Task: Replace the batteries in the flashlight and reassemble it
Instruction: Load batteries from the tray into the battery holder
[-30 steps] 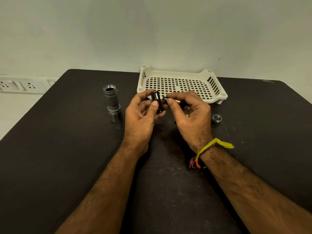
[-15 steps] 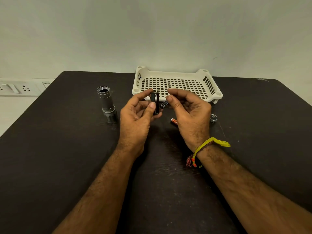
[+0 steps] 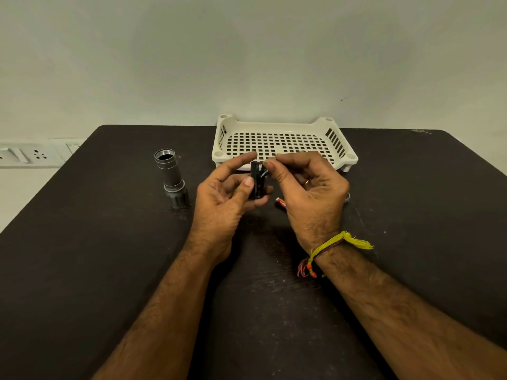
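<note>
My left hand (image 3: 227,196) grips a black battery holder (image 3: 257,185) upright between thumb and fingers, above the middle of the dark table (image 3: 109,270). A black battery (image 3: 264,174) leans against the holder's top right side, pinched at its upper end by my right hand (image 3: 307,193). On the table just under that hand lies a red battery (image 3: 281,203), partly hidden. The grey flashlight body (image 3: 171,176) stands upright to the left, threaded open end up. The flashlight's end cap (image 3: 347,196) peeks out behind my right hand.
A white perforated plastic tray (image 3: 343,156) sits at the table's far edge, right behind my hands. A white power strip (image 3: 30,154) runs along the wall at far left. The wall rises close behind the table.
The battery in my right hand has gone from level beside the holder to leaning into its top right side. My view has shifted slightly, and the red battery on the table has come into sight.
</note>
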